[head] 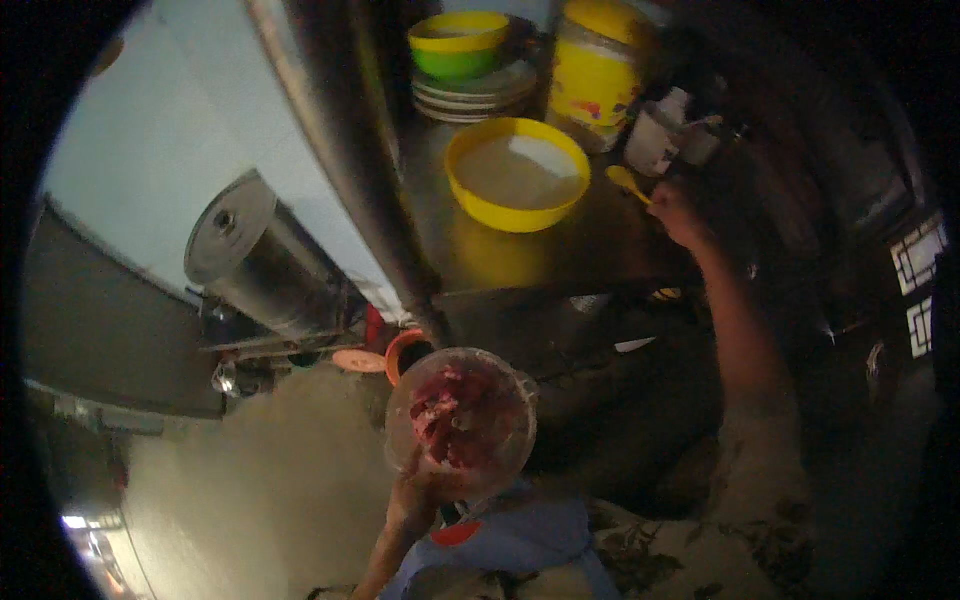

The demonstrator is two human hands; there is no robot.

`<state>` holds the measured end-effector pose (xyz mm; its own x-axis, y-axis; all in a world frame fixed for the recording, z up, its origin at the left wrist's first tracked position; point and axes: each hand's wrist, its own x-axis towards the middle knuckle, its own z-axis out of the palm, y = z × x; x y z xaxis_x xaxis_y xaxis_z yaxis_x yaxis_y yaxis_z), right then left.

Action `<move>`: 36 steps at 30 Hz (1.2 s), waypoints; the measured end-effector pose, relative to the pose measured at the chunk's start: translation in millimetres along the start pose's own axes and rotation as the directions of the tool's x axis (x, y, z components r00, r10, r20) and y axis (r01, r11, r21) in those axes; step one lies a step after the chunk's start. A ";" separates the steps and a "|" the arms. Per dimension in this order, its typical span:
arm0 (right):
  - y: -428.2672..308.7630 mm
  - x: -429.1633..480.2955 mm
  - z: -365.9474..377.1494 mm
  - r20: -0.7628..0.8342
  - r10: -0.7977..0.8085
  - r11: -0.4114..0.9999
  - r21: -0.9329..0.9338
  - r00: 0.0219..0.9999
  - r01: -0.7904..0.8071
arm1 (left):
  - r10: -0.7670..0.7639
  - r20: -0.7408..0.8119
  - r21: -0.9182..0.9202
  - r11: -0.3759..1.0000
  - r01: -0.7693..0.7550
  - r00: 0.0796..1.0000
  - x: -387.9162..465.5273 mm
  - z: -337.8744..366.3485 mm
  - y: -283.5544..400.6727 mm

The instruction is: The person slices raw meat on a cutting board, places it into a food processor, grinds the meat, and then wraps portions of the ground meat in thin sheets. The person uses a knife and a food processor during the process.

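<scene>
My left hand (420, 487) holds a round transparent container (517, 450) from below and the side, low in the middle of the view. Red pieces that look like raw meat (450, 412) lie inside it. At the upper right, my right hand (675, 214) grips the handle of a small yellow spoon (622, 180). Left of the spoon, a yellow bowl (517, 217) with pale, cloudy contents rests on a dark shiny surface (585, 259). Pale cups or small containers (652, 142) stand just beyond my right hand.
Behind the yellow bowl are stacked plates (472, 105) under a yellow-and-green bowl (457, 56), and a large yellow-lidded jar (592, 82). A metal cylindrical container (262, 255) stands at the left. Below it are an orange container (397, 356) and a pinkish lid (360, 361).
</scene>
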<state>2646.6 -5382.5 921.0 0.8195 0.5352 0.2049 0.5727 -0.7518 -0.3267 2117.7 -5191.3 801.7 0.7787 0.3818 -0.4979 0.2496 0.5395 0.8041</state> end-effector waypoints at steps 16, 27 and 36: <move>-134.3 21.2 0.5 -0.162 -0.177 0.909 0.352 0.971 0.224 | -0.081 0.047 -0.253 0.963 0.090 0.996 5.5 32.9 53.5; -137.5 -5.1 -35.2 0.080 -0.008 0.356 0.932 0.997 -0.072 | 0.483 0.343 0.598 0.549 -0.584 0.806 38.0 16.7 46.9; -180.1 -125.7 -27.2 0.335 -0.002 0.475 0.830 0.942 -0.294 | -0.033 0.165 -0.100 0.994 0.050 0.986 33.9 48.5 73.9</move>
<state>2441.1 -5324.9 979.1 0.7640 0.6349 -0.1150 0.0141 -0.1945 -0.9808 2190.3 -5174.8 859.9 0.8544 0.2348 -0.4635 0.2294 0.6299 0.7420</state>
